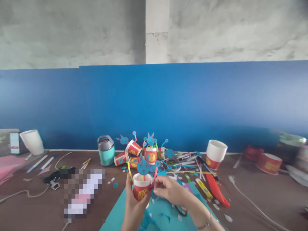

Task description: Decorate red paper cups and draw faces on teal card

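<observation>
My left hand is wrapped round a red and white paper cup, which it holds upright over the blue-green sheet. A blue paper animal face with ears stands up from the cup on straws. A yellow bent straw rises at its left and a pink straw at its right, both tipped with blue discs. My right hand is closed at the cup's right side, its thumb and finger pinching by a small blue paper disc. Exactly how the fingertips grip it is partly hidden.
Several similar cup figures stand or lie behind. Straws, pens and scraps clutter the right, by a red curved object and stacked white cups. A turquoise flask stands left. A blue partition borders the table.
</observation>
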Demonstrator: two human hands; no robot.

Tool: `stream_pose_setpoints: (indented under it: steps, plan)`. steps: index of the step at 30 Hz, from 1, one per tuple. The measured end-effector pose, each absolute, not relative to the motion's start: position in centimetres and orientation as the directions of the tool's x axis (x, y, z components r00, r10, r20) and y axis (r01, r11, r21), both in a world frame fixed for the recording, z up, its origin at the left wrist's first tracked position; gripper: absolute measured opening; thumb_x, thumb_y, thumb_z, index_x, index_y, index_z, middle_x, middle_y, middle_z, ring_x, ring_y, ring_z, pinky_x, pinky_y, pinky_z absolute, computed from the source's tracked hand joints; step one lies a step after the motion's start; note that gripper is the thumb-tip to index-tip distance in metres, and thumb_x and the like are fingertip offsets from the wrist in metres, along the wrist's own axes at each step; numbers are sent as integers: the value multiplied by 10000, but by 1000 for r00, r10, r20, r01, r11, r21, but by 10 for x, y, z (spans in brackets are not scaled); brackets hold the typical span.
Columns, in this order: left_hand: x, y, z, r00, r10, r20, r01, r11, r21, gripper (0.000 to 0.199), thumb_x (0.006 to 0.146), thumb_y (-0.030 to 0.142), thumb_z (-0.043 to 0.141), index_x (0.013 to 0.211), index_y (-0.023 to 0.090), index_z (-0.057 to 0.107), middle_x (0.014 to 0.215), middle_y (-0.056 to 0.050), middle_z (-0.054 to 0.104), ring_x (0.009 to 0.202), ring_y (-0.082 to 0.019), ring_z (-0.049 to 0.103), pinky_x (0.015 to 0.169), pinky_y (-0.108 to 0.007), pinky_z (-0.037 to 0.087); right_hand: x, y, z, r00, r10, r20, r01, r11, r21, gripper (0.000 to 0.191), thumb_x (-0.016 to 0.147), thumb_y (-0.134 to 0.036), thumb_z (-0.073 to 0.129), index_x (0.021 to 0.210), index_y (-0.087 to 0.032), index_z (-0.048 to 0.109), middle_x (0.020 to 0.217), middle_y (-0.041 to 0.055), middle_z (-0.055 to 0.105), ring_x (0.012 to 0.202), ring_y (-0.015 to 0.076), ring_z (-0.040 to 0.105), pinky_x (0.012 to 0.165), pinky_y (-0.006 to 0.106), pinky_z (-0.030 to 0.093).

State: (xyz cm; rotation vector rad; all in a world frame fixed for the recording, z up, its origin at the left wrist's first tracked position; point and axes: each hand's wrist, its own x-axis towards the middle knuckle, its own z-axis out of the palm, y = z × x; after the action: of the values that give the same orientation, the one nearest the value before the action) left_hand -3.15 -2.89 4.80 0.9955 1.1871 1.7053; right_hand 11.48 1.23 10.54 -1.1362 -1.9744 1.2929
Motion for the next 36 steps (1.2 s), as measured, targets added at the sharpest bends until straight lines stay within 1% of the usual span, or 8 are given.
stream_pose_setpoints:
  steps: [3, 7, 9, 13, 15, 20, 26, 36]
  plan:
    - [-29, -31, 48, -380, 905, 192, -94, -244, 965, 819, 662, 350, 718, 1331, 232, 260, 1231, -132, 528, 999, -269, 627, 744, -301, 540, 120, 9, 109, -546, 836, -60, 414, 208, -886, 33, 690, -165, 581, 675, -171, 552, 596, -40, 539, 574, 102, 479, 522, 200, 336]
    - [-28, -29, 35, -377, 879, 290, -2, -314, 949, 731, 658, 304, 702, 1279, 236, 321, 1176, -114, 555, 988, -272, 618, 796, -360, 525, 122, 1, 121, -642, 755, -135, 351, 133, -927, 42, 702, -199, 582, 692, -178, 547, 607, -27, 596, 563, 119, 579, 528, 202, 387]
    - [-27, -28, 28, -333, 883, 331, 18, -345, 938, 725, 673, 271, 672, 1299, 237, 306, 1210, -124, 542, 1040, -284, 595, 839, -394, 514, 120, -3, 129, -594, 803, -41, 258, 142, -956, 85, 728, -243, 593, 698, -179, 545, 600, -24, 606, 561, 122, 596, 543, 210, 405]
    - [-23, -30, 16, -265, 860, 436, 169, -403, 899, 743, 682, 206, 629, 1343, 204, 290, 1352, -169, 438, 1225, -317, 461, 969, -427, 432, 111, -6, 136, -324, 926, 194, 128, 246, -961, 161, 796, -327, 576, 729, -181, 561, 561, -17, 603, 551, 128, 576, 542, 224, 410]
    - [-22, -34, 14, -215, 860, 463, 222, -418, 881, 752, 681, 173, 609, 1354, 193, 274, 1373, -181, 417, 1246, -318, 440, 989, -425, 413, 107, -4, 133, -267, 937, 224, 93, 257, -962, 187, 796, -358, 589, 745, -180, 568, 584, -10, 611, 546, 134, 581, 544, 235, 425]
    - [-19, -39, 12, -125, 885, 449, 258, -408, 876, 777, 652, 99, 565, 1355, 189, 246, 1355, -176, 446, 1236, -287, 466, 984, -394, 428, 103, 1, 123, -210, 947, 243, 5, 250, -968, 227, 757, -384, 632, 713, -172, 562, 879, 59, 676, 573, 116, 594, 572, 244, 469]
    - [-20, -39, 10, -102, 884, 456, 318, -406, 857, 791, 644, 94, 562, 1359, 182, 236, 1342, -170, 476, 1211, -279, 502, 975, -373, 444, 104, 2, 124, -198, 962, 190, 65, 207, -976, 238, 768, -402, 599, 705, -183, 529, 547, -2, 600, 497, 129, 554, 404, 193, 362]
    - [-18, -40, 9, -96, 877, 471, 319, -421, 849, 807, 626, 65, 563, 1355, 191, 239, 1346, -171, 479, 1224, -283, 491, 985, -383, 439, 104, 6, 118, -200, 956, 213, 12, 220, -975, 228, 762, -379, 617, 697, -179, 526, 580, 0, 613, 536, 129, 578, 471, 212, 431]
